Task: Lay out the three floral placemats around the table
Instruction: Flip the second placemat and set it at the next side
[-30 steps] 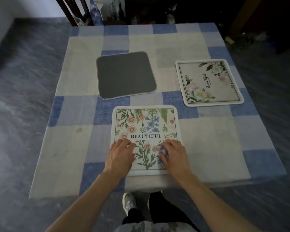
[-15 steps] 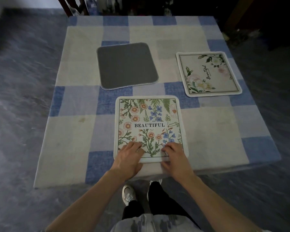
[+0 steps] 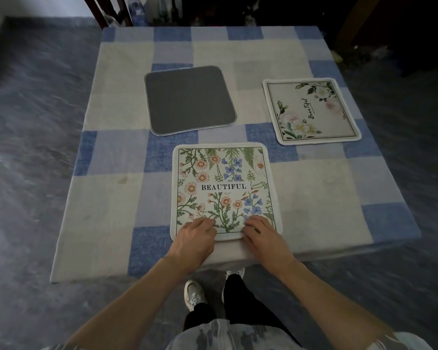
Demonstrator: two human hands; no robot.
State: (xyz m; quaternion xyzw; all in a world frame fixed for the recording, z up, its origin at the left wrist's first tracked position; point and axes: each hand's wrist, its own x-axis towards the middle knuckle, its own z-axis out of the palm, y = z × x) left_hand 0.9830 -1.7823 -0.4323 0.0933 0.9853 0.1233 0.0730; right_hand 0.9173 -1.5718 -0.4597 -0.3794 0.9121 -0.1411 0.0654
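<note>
Pressing BEAUTIFUL mat [image 3: 223,188] at mid near edge of table [image 3: 326,198]: L hand [image 3: 196,236], R hand [image 3: 263,236], fingertips down, pinch or not can't tell. Grey mat [image 3: 190,99] beyond, slightly left; L hand nearer.

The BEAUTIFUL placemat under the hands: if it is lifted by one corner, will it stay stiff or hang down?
Probably floppy: the BEAUTIFUL placemat looks like thin cloth with a soft white border, lying flat on the tablecloth. Likely light, being thin. Pushed, it may drag the tablecloth rather than slide.
</note>
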